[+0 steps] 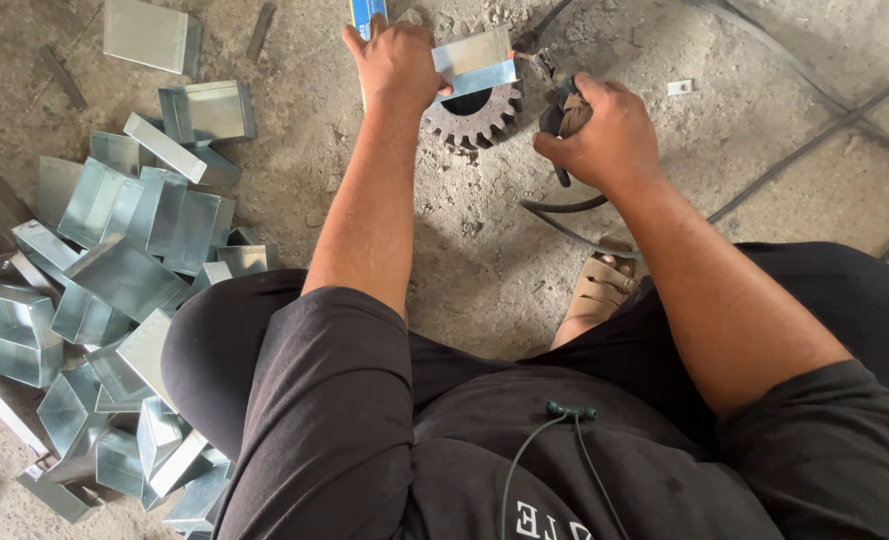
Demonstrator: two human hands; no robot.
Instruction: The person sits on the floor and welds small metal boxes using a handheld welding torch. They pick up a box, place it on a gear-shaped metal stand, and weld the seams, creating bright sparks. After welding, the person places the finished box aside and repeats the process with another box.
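Worker steadies shiny folded sheet-metal piece (475,62) atop a toothed gear (475,112) on concrete floor (485,260).
Left hand (397,62) pinches the piece; right hand (600,130) clenched round dark tool handle (562,125) w/ cable.

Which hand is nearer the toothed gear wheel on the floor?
Left. The left hand holds a sheet-metal piece right over the gear wheel; the right hand grips a tool handle off to the gear's right.
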